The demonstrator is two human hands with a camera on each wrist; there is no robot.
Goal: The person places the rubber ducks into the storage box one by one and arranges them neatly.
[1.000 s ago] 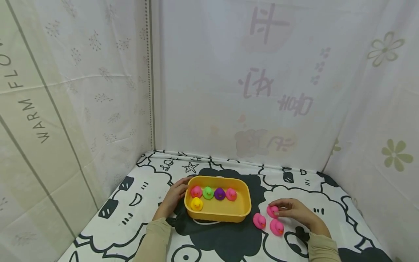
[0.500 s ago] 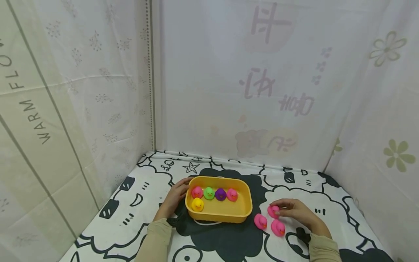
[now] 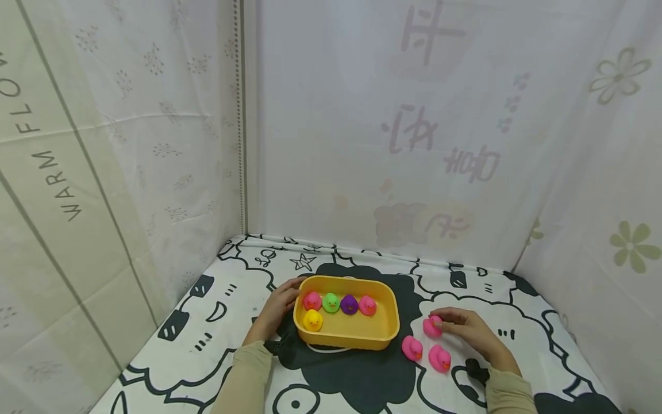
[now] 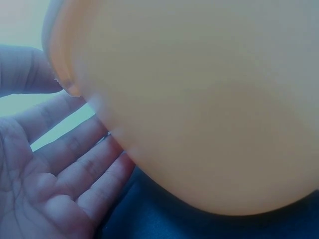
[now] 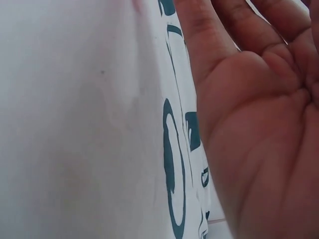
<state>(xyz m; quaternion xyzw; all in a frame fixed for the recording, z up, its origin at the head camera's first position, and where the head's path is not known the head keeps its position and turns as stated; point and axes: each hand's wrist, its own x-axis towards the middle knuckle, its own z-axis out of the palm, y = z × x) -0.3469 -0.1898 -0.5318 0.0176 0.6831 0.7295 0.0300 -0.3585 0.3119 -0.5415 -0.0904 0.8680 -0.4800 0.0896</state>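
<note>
Beside the left end of a yellow plastic tray (image 3: 346, 342), my left hand (image 3: 274, 310) rests with its fingers against the outer wall. In the left wrist view those fingers look nearly straight, and the thumb touches the rim. My right hand (image 3: 468, 332) pinches a pink rubber duck (image 3: 432, 326) to the right of the tray. Another pink duck (image 3: 412, 348) and a third pink duck (image 3: 439, 359) sit just nearer on the cloth. The right wrist view shows the palm (image 5: 264, 129), but its fingertips and the pinched duck are out of sight there.
Inside the tray, a pink duck (image 3: 312, 301), a green duck (image 3: 331, 302), a purple duck (image 3: 349, 305) and a pink duck (image 3: 368, 305) form a row. A yellow duck (image 3: 312, 320) is at front left. Patterned cloth (image 3: 305, 368) covers the table; curtains (image 3: 331, 144) surround it.
The duck between my right fingers has shifted slightly away from the two pink ducks beside it. My left hand stays at the tray. The head view has tilted a little.
</note>
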